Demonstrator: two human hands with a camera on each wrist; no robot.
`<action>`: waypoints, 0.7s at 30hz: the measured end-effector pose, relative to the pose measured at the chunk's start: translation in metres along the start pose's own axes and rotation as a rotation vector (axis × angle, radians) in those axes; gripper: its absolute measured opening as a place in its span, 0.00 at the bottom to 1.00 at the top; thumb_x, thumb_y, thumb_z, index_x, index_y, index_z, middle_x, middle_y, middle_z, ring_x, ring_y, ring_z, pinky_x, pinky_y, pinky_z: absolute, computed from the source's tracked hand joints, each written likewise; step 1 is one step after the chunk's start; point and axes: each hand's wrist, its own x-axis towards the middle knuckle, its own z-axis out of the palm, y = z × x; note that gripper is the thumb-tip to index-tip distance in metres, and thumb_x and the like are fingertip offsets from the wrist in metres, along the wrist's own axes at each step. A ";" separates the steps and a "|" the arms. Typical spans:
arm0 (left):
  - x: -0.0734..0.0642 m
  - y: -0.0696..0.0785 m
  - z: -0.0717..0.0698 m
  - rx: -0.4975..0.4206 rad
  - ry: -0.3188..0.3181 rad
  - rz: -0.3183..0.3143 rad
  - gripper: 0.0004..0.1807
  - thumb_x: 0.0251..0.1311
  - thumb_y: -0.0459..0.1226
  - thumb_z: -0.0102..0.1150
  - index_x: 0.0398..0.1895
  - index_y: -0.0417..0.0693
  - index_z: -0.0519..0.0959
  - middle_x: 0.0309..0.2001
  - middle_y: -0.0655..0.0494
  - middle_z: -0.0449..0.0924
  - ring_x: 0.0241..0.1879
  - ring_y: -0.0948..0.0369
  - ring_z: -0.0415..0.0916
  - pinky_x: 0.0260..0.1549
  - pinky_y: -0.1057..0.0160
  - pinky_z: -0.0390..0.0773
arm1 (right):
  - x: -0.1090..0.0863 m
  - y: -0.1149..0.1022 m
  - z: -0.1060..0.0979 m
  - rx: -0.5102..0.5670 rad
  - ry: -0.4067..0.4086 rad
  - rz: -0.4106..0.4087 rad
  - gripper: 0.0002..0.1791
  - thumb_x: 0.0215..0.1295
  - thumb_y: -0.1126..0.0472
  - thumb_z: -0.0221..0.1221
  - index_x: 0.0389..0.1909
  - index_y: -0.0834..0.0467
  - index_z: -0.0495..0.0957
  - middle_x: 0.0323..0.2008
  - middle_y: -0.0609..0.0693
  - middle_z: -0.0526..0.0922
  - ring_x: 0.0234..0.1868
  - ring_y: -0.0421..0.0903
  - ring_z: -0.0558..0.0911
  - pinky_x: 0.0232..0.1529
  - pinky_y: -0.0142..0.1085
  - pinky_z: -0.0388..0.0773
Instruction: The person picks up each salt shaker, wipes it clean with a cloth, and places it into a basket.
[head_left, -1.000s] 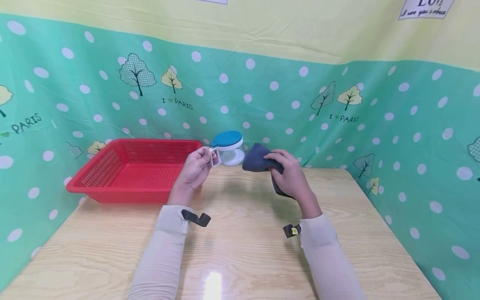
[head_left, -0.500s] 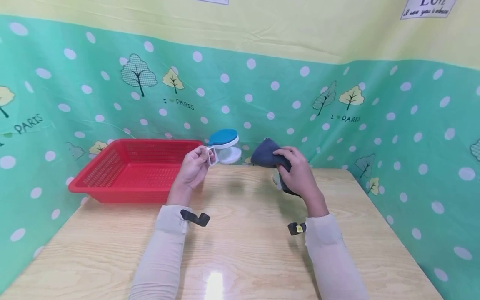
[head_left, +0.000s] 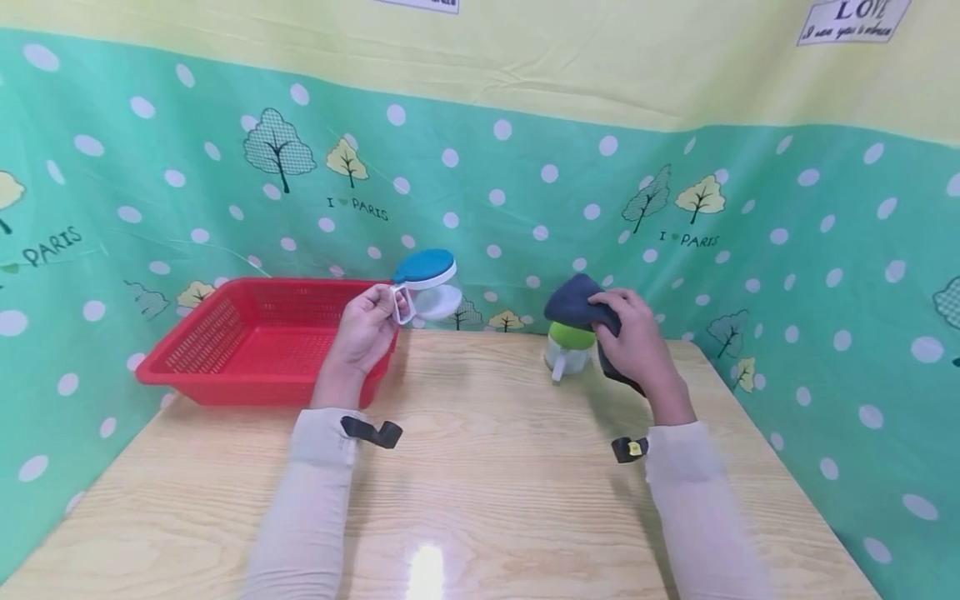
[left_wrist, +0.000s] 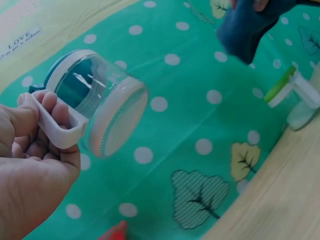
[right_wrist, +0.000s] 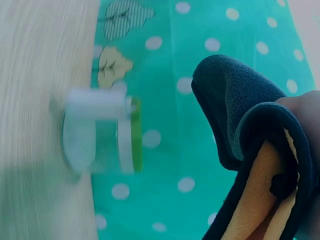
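Note:
My left hand (head_left: 363,329) grips the white handle of a clear jar (left_wrist: 112,107) with a blue lid (head_left: 424,266), holding it up in front of the wall cloth. In the left wrist view the fingers curl through the handle and the jar leans on its side. A folded dark blue cloth (head_left: 573,302) is held by my right hand (head_left: 633,342); its tan underside shows in the right wrist view. Behind and below that cloth, a second clear jar (head_left: 564,360) with a green lid (head_left: 572,335) and white handle stands on the table.
A red plastic basket (head_left: 247,390) with perforated sides sits at the back left of the wooden table (head_left: 480,467). A green polka-dot cloth (head_left: 525,167) hangs behind and along both sides. Each wrist carries a black strap.
My left hand has moved left with the blue-lidded jar, toward the basket. The right hand has moved right with the cloth, and the green-lidded jar behind it has come into view.

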 end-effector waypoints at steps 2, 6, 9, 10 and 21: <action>-0.001 0.007 -0.004 0.019 0.004 0.003 0.09 0.74 0.33 0.52 0.33 0.46 0.79 0.38 0.53 0.75 0.39 0.62 0.76 0.46 0.71 0.78 | -0.002 0.007 -0.007 -0.026 -0.002 0.018 0.18 0.68 0.68 0.61 0.58 0.59 0.79 0.59 0.66 0.74 0.61 0.68 0.74 0.61 0.65 0.71; -0.005 0.022 -0.015 0.064 0.021 0.016 0.06 0.72 0.34 0.55 0.36 0.45 0.80 0.40 0.53 0.74 0.41 0.61 0.75 0.48 0.70 0.77 | -0.006 0.020 -0.020 -0.081 -0.020 0.066 0.18 0.69 0.67 0.60 0.59 0.59 0.79 0.60 0.66 0.73 0.61 0.69 0.73 0.60 0.66 0.70; -0.009 0.032 -0.027 0.101 0.034 0.010 0.05 0.71 0.36 0.57 0.39 0.44 0.80 0.42 0.52 0.73 0.44 0.60 0.73 0.49 0.71 0.77 | -0.009 0.031 -0.028 -0.121 -0.037 0.104 0.18 0.70 0.66 0.59 0.59 0.58 0.78 0.61 0.66 0.72 0.61 0.69 0.73 0.59 0.67 0.70; -0.011 0.036 -0.031 0.113 0.039 0.008 0.06 0.71 0.37 0.58 0.40 0.43 0.80 0.42 0.52 0.73 0.44 0.60 0.73 0.49 0.71 0.77 | -0.010 0.035 -0.030 -0.127 -0.040 0.112 0.18 0.70 0.65 0.59 0.59 0.59 0.78 0.61 0.66 0.72 0.61 0.70 0.72 0.59 0.67 0.70; -0.029 0.070 -0.068 0.132 0.075 -0.007 0.10 0.74 0.35 0.56 0.40 0.37 0.82 0.38 0.51 0.78 0.42 0.59 0.75 0.47 0.69 0.79 | -0.023 0.071 -0.046 -0.233 -0.093 0.190 0.19 0.72 0.63 0.57 0.62 0.59 0.76 0.60 0.68 0.71 0.60 0.71 0.71 0.57 0.68 0.69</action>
